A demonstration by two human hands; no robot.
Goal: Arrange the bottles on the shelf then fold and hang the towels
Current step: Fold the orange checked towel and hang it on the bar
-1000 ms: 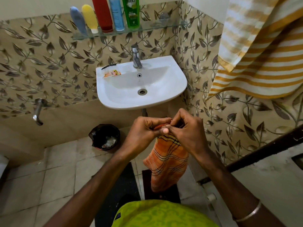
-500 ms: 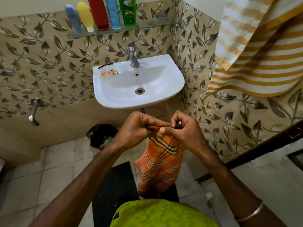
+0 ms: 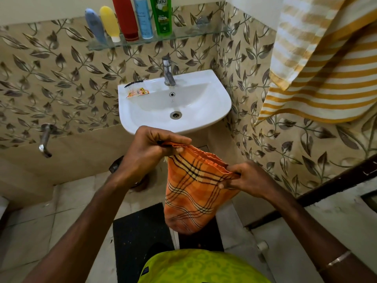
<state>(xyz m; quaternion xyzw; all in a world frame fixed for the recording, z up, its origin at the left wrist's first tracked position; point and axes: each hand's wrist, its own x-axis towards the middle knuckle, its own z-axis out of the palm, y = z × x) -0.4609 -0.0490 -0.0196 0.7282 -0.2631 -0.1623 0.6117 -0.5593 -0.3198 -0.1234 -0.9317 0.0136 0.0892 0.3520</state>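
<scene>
Where both hands were bunched together, the left hand [image 3: 152, 147] and right hand [image 3: 247, 177] now part, each pinching the orange towel [image 3: 195, 190]. Its top edge stretches out, ready for folding, I'd say.

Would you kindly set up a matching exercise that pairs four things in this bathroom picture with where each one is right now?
Things:
1. green bottle
2. orange checked towel
3. yellow striped towel
4. small sachets

Places:
A. on the rim of the white sink
B. hanging against the wall on the right
C. standing on the glass shelf
D. held by its top edge between the left hand and the right hand

Pairs: 1-C, 2-D, 3-B, 4-A
</scene>
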